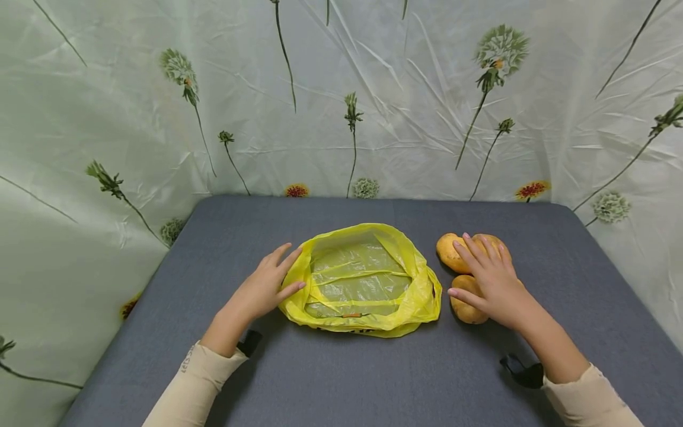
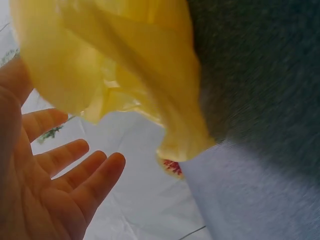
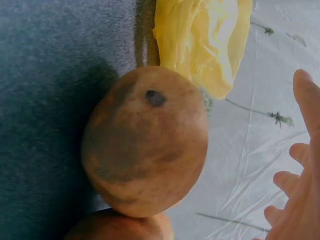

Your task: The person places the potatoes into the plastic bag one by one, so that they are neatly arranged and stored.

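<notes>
A yellow plastic bag (image 1: 427, 296) stands on the table with its mouth spread wide, facing up. At its left rim is my left hand (image 1: 261, 287), fingers spread, the fingertips and thumb right by the plastic. The left wrist view shows that palm (image 2: 55, 200) beside the bag's side (image 2: 120, 55), fingers loosely extended. Over a group of several potatoes (image 1: 450, 254) to the right of the bag, my right hand (image 1: 498, 287) reaches with fingers spread, partly hiding them. A brown potato (image 3: 145, 142) with a dark spot fills the right wrist view, the right fingers (image 3: 286, 182) apart from it.
A grey-blue cloth covers the table (image 1: 341, 385). Behind and to the left hangs a pale curtain (image 1: 416, 118) printed with dandelions and flowers. Black straps (image 1: 525, 373) show at both wrists, below beige sleeves.
</notes>
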`<state>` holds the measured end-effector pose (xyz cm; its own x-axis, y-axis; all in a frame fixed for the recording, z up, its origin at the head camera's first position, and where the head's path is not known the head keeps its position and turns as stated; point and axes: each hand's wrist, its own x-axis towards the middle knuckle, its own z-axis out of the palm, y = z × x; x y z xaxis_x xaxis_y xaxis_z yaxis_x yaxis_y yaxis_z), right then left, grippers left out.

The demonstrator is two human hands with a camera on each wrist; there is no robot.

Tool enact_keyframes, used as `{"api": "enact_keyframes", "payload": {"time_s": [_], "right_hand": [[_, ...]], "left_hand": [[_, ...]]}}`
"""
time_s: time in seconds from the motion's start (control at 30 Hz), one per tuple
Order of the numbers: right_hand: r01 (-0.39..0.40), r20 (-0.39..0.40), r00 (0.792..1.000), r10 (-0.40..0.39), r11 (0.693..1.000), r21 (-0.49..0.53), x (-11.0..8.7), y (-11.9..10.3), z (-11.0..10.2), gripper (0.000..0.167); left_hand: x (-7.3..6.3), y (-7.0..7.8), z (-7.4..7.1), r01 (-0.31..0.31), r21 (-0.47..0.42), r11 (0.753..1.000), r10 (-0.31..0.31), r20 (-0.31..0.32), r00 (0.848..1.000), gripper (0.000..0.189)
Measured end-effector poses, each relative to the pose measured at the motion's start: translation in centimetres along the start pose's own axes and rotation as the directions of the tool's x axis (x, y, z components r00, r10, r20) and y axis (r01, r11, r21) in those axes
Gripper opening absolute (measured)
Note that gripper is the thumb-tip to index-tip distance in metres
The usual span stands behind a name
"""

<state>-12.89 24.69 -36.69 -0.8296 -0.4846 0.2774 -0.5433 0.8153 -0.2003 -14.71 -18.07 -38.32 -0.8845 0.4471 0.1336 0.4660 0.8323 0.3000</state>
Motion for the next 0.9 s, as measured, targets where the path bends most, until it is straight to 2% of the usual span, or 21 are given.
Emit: {"api": "enact_keyframes", "payload": {"time_s": [0.2, 0.4, 0.57, 0.73, 0.9], "right_hand": [[-0.042, -0.032, 0.998, 0.044, 0.996, 0.08, -1.0, 0.7, 0.3, 0.083], [-0.048, -0.096, 0.993, 0.062, 0.988, 0.144, -2.1, 1.6, 0.6, 0.079], [-0.059, -0.145, 0.986, 0.087, 0.981, 0.186, -3.2, 2.2, 0.6, 0.078], [-0.135, -0.122, 0.978, 0.171, 0.957, 0.255, -4.5, 2.8, 0.6, 0.078], [-0.226, -0.078, 0.962, 0.261, 0.925, 0.304, -5.9, 3.5, 0.6, 0.077]], "left_hand": [[-0.3, -0.3, 0.9, 0.001, -0.03, 1.0, -0.002, -0.035, 0.999, 0.06], [-0.4, -0.6, 1.5, -0.029, -0.067, 0.997, 0.022, -0.106, 0.994, 0.046], [-0.4, -0.8, 2.1, 0.003, -0.147, 0.989, -0.024, -0.141, 0.99, 0.039], [-0.5, -0.8, 2.4, 0.066, -0.292, 0.954, -0.11, -0.136, 0.985, 0.039], [-0.6, -1.1, 2.8, 0.081, -0.421, 0.904, -0.153, -0.141, 0.978, 0.04]]}}
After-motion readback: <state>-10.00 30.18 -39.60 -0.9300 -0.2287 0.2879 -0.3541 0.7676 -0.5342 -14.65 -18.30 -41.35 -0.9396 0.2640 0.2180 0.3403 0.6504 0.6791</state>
